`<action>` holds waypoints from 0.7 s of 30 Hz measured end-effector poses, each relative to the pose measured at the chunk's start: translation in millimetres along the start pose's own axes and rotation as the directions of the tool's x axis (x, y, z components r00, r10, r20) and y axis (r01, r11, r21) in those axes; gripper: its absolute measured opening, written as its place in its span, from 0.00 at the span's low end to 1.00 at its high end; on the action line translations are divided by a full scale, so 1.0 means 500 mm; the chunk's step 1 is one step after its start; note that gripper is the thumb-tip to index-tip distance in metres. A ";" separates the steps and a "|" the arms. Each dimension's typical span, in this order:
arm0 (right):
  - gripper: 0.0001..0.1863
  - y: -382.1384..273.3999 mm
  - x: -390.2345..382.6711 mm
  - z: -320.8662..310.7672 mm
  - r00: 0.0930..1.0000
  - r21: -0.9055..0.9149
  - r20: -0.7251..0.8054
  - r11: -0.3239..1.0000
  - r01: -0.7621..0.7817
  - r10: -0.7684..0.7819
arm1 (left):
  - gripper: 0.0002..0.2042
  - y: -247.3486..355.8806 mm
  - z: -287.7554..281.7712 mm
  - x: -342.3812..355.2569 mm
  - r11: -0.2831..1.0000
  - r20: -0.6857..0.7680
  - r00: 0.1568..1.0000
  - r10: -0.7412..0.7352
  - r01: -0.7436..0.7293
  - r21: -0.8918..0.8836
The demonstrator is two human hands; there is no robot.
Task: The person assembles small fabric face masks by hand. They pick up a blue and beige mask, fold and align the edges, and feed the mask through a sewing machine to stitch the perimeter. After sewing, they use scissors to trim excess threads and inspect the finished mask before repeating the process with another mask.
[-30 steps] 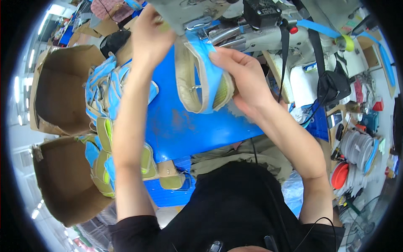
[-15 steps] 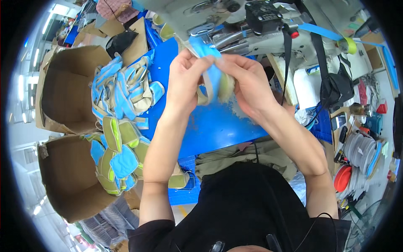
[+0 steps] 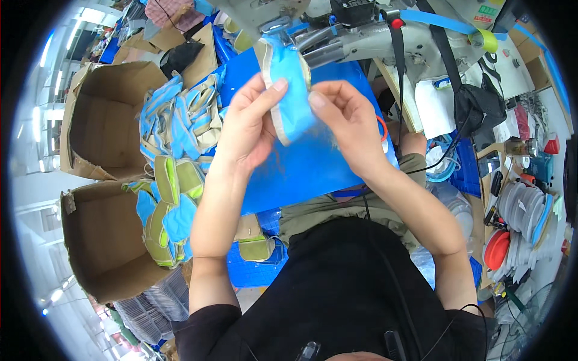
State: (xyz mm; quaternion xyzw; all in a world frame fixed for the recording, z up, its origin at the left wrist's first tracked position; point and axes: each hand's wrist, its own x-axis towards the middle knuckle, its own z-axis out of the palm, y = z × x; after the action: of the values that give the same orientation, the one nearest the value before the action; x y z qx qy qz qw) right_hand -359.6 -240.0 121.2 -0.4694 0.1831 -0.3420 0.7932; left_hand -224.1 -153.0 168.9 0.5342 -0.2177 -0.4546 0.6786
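A blue cloth piece with beige edging (image 3: 292, 99) hangs spread out from the sewing machine's (image 3: 259, 13) working end, above the blue table. My left hand (image 3: 248, 123) pinches its left edge, thumb on the blue face and fingers behind. On the opposite edge, my right hand (image 3: 350, 117) has its thumb and curled fingers closed on the border. The top of the cloth reaches up to the metal parts of the machine, and I cannot tell whether it is caught there.
Blue and beige strips (image 3: 183, 123) lie heaped on the left of the table (image 3: 289, 180). Below them are olive and blue padded pieces (image 3: 171, 213). Two cardboard boxes (image 3: 75, 135) stand farther left. A blue ribbon (image 3: 436, 21) runs across the machine; a black pouch (image 3: 478, 111) hangs at right.
The cloth, folded and blurred before, is now opened out flat with its blue face up. My hands have moved apart, the left one leftward and lower. The view has shifted slightly.
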 end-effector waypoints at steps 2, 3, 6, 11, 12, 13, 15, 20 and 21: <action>0.14 -0.012 -0.018 -0.004 0.997 0.067 0.045 0.995 -0.070 0.067 | 0.12 -0.015 0.014 -0.026 0.967 0.056 0.986 -0.155 0.163 -0.197; 0.14 -0.015 -0.025 -0.016 0.992 0.072 0.078 0.992 -0.102 0.097 | 0.12 -0.032 0.004 -0.037 0.964 0.160 0.972 -0.169 0.197 -0.177; 0.14 -0.003 -0.038 -0.035 0.987 0.003 0.142 0.997 -0.081 0.080 | 0.16 -0.035 -0.029 -0.035 0.994 0.148 0.988 -0.051 0.036 0.099; 0.15 0.004 -0.048 -0.042 0.987 -0.152 0.123 0.985 -0.081 0.100 | 0.14 0.010 -0.048 0.115 0.979 -0.005 0.995 0.095 -0.093 0.183; 0.15 -0.006 -0.052 -0.037 0.988 -0.150 0.118 0.985 -0.086 0.104 | 0.13 0.014 -0.055 0.134 0.981 -0.020 0.995 0.100 -0.095 0.168; 0.16 -0.011 -0.053 -0.035 0.988 -0.150 0.111 0.985 -0.090 0.107 | 0.12 0.016 -0.064 0.152 0.983 -0.033 0.994 0.105 -0.099 0.153; 0.17 -0.008 -0.053 -0.048 0.985 -0.208 0.156 0.977 -0.036 0.069 | 0.11 0.013 -0.081 0.185 0.999 -0.031 0.998 0.047 -0.047 0.003; 0.18 -0.037 -0.066 -0.034 0.972 -0.038 0.170 0.987 -0.159 0.163 | 0.11 -0.035 -0.100 0.187 0.977 -0.244 0.947 0.212 -0.210 0.034; 0.18 -0.047 -0.068 -0.032 0.972 -0.025 0.162 0.986 -0.167 0.169 | 0.12 -0.041 -0.089 0.158 0.914 -0.306 0.868 0.391 -0.328 0.239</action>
State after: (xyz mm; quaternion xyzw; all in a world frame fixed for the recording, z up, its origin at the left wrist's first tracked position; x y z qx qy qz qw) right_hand -402.1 -233.2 132.6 -0.4832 0.1584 -0.2327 0.8290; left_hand -158.5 -197.0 120.3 0.6145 -0.2304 -0.1970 0.7283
